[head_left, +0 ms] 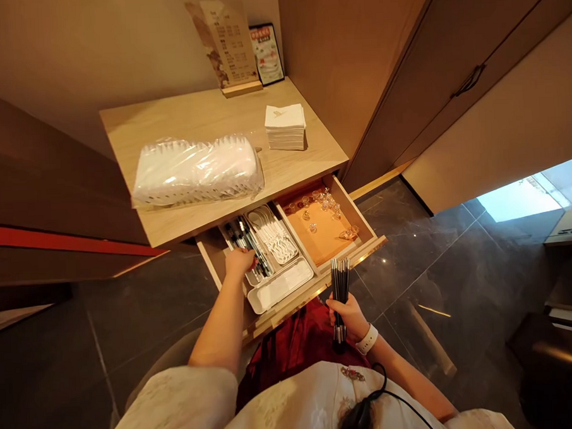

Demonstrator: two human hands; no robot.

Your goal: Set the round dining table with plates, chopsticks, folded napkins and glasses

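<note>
- While the right hand is wrapped around a bundle of slim black chopsticks with silver-coloured ends, near the drawer front, the left hand is inside an open pale wooden drawer.
- Left hand: on dark, pale-ended sticks in the drawer's left part; whether the fingers pinch any cannot be told.
- Right of these sticks: white spoon-like utensils; nearer the person, a long white tray with rounded ends.
- Drawer's right compartment: small, clear, glass-like pieces, scattered.
- Pale wooden tabletop: a plastic-wrapped white package and stacked white napkins.
</note>
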